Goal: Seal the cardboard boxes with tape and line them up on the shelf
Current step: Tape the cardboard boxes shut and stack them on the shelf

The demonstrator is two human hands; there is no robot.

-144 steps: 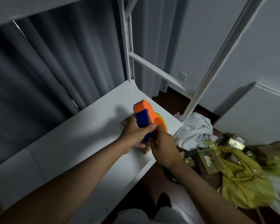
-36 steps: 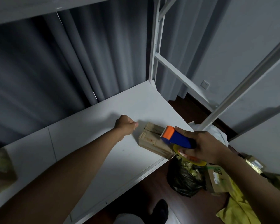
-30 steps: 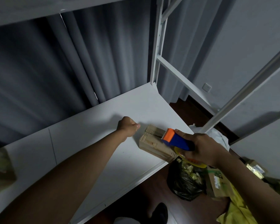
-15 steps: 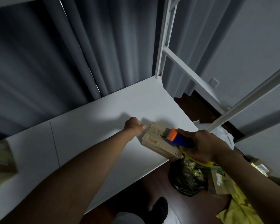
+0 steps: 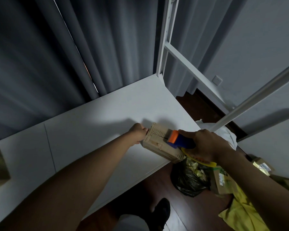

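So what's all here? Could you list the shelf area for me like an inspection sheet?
Surface: white shelf, one board seam visible.
Job's things: cardboard box at the shelf's front right corner; tape dispenser on its top.
Clutter: black bag, yellow cloth, boxes on the floor.
Grippers: left hand steadies the box's far end; right hand grips the dispenser.
Cables: nothing seen.
Surroundings: grey curtain, wall.
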